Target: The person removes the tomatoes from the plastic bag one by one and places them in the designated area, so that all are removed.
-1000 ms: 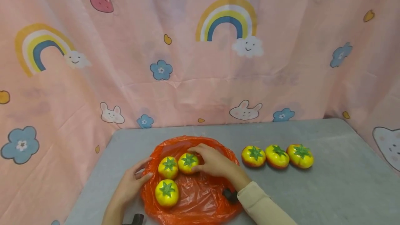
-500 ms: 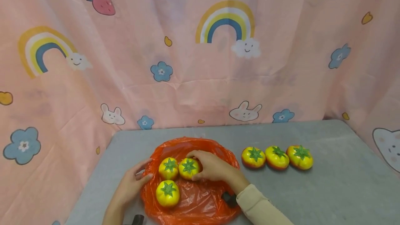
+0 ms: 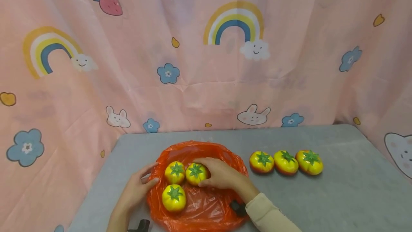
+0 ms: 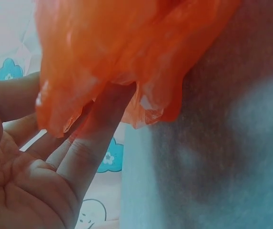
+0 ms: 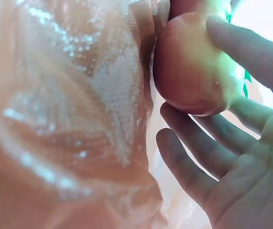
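An orange plastic bag [image 3: 206,203] lies spread in a round shape in the head view, with three yellow-and-red tomatoes inside. My right hand [image 3: 222,176] holds the upper right tomato [image 3: 196,174] from its right side. In the right wrist view the thumb touches this tomato [image 5: 196,67] while fingers lie under it. Beside it sits a second tomato [image 3: 175,173], and a third tomato [image 3: 174,198] is closer to me. My left hand [image 3: 136,189] touches the bag's left rim, thumb and fingers spread. Its fairly straight fingers reach behind the bag's edge [image 4: 126,43] in the left wrist view.
Right of the bag, three more tomatoes stand in a row on the grey table: a left one [image 3: 261,162], a middle one [image 3: 286,163] and a right one [image 3: 309,162]. A pink printed curtain [image 3: 199,96] hangs behind the table [image 3: 338,196].
My right hand and its tomato have come slightly down and toward me, level with the tomato beside it. The left hand stays at the bag's rim.
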`<state>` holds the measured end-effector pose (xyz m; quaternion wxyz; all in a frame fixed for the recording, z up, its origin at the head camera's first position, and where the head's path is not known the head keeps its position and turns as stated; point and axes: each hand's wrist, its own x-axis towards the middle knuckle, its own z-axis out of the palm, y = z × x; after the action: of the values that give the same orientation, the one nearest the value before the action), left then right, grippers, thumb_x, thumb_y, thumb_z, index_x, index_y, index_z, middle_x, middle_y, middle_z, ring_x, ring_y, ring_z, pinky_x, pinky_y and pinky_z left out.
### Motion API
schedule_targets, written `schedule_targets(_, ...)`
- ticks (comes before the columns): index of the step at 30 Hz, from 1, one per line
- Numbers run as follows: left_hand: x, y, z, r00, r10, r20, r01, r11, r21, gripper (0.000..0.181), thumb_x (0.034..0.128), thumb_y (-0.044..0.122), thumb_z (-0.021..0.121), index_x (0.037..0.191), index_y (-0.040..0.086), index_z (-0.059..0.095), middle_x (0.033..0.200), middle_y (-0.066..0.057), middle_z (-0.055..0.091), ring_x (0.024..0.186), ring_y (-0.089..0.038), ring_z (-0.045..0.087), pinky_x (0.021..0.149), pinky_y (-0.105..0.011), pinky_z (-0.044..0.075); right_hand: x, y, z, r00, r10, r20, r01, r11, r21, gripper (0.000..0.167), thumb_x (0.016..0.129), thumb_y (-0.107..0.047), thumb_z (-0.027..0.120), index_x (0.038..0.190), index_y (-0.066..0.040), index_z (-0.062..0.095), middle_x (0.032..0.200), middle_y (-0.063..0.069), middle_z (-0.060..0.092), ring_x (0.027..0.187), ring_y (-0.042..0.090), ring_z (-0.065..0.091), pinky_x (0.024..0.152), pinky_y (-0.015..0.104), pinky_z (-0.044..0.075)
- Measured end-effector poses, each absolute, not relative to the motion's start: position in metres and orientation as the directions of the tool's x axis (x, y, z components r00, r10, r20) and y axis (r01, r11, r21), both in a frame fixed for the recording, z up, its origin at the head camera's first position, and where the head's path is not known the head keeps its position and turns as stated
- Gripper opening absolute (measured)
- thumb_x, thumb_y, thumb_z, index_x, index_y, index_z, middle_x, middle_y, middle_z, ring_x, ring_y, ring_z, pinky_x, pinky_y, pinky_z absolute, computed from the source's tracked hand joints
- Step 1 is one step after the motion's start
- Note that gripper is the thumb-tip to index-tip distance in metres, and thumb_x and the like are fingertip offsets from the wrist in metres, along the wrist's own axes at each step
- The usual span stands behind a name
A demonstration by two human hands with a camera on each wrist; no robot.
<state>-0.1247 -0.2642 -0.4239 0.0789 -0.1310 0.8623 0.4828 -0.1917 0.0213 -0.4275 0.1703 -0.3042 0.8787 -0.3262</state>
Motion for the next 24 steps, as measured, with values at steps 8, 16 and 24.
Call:
schedule_targets(8,-0.121,-0.265,-0.426,-0.947,-0.159,-0.277,-0.320,0.493,0.809,0.054,0.0949,0.016,0.067,0.146,0.025,0.050,0.150,-0.017,0.048,0.126,-0.039,0.059,0.090,-0.044,0.060,-0.183,0.027,-0.416,-0.785,-0.612,-0.095,-0.396,0.614,-0.682,0.066,0.086,-0.042,0.077,0.144,-0.024,0.051,0.145,0.002,0.054,0.133,0.023,0.052,0.112,0.052,0.045)
schedule_targets(16,-0.122,-0.266,-0.426,-0.956,-0.145,-0.254,-0.291,0.524,0.800,0.056,0.0939,0.020,0.068,0.146,0.024,0.049,0.149,-0.016,0.049,0.127,-0.040,0.058,0.092,-0.046,0.059,-0.172,0.040,-0.404,-0.816,-0.576,-0.053,-0.395,0.621,-0.677,0.070,0.086,-0.044,0.076,0.146,-0.019,0.050,0.148,0.005,0.053,0.137,0.027,0.049,0.114,0.055,0.041)
schedule_targets(24,-0.122,-0.265,-0.425,-0.968,-0.126,-0.219,-0.252,0.519,0.817,0.056,0.0933,0.017,0.069,0.146,0.023,0.050,0.150,-0.016,0.049,0.128,-0.041,0.058,0.095,-0.046,0.058,-0.155,0.057,-0.396,-0.858,-0.511,-0.047,-0.345,0.642,-0.685,0.069,0.085,-0.044,0.077,0.146,-0.024,0.050,0.149,0.003,0.052,0.136,0.027,0.050,0.112,0.057,0.042)
